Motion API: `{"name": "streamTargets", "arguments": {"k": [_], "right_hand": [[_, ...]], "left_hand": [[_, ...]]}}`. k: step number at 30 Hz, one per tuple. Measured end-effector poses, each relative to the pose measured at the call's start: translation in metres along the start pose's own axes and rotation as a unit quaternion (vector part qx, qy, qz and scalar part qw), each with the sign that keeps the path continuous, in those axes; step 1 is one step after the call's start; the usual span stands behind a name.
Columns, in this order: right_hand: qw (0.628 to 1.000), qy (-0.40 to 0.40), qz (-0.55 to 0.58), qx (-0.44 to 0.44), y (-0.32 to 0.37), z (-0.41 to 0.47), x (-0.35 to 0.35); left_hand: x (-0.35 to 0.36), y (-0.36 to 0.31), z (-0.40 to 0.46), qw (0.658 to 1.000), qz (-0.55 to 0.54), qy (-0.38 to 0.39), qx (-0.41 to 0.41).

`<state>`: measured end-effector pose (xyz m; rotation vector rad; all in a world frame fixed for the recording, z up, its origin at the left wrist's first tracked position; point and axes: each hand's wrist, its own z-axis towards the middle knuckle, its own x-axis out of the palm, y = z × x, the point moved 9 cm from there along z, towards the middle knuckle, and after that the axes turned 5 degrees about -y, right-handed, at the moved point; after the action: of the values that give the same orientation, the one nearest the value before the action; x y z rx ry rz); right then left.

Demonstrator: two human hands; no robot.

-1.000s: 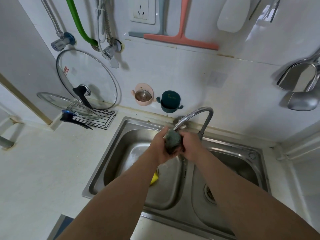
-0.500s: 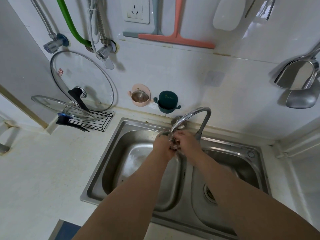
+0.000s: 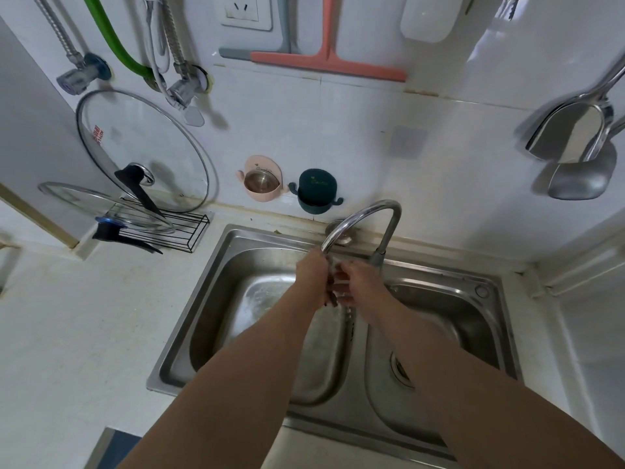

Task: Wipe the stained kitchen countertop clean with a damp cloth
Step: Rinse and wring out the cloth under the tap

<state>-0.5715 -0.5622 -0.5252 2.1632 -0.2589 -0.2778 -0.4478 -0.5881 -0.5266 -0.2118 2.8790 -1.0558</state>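
Head view, the only one I've got: both hands are bunched together right under the faucet (image 3: pixel 363 220) spout, over the divider of the double sink (image 3: pixel 216 282). Left hand (image 3: pixel 313 279) and right hand (image 3: pixel 360 282) are curled in against each other, squeezing the cloth (image 3: pixel 333 292). Only a dark sliver of it peeks out between the palms, water running down below. Room-wise, the countertop (image 3: pixel 84 333) on the left is a wide bare stretch up to the sink rim, with a lid rack (image 3: pixel 162 231) back by the wall. The right side is just a narrow strip. Compared to a second ago, the cloth was a clear dark green wad; now it's nearly buried, and the hands have shifted a touch closer to the spout.
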Motion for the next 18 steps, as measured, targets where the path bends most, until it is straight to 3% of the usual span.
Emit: {"name": "streamTargets", "arguments": {"k": [6, 9, 13, 15, 18], "right_hand": [[0.99, 0.074, -0.118, -0.029, 0.011, -0.009, 0.031], [0.993, 0.065, -0.088, -0.043, 0.015, -0.008, 0.038], [0.98, 0.036, -0.171, -0.097, 0.021, -0.004, 0.033], [0.974, 0.03, -0.192, -0.113, 0.022, -0.005, 0.025], [0.967, -0.026, -0.23, -0.107, 0.022, -0.001, -0.002]], "left_hand": [[0.004, -0.002, -0.007, 0.986, -0.103, 0.134, 0.0], [-0.001, 0.003, 0.001, 0.979, -0.111, 0.168, -0.014], [-0.004, 0.014, -0.007, 0.967, -0.111, 0.225, -0.039], [-0.004, 0.014, -0.006, 0.964, -0.145, 0.218, -0.041], [-0.007, 0.018, 0.002, 0.98, -0.131, 0.144, -0.049]]}}
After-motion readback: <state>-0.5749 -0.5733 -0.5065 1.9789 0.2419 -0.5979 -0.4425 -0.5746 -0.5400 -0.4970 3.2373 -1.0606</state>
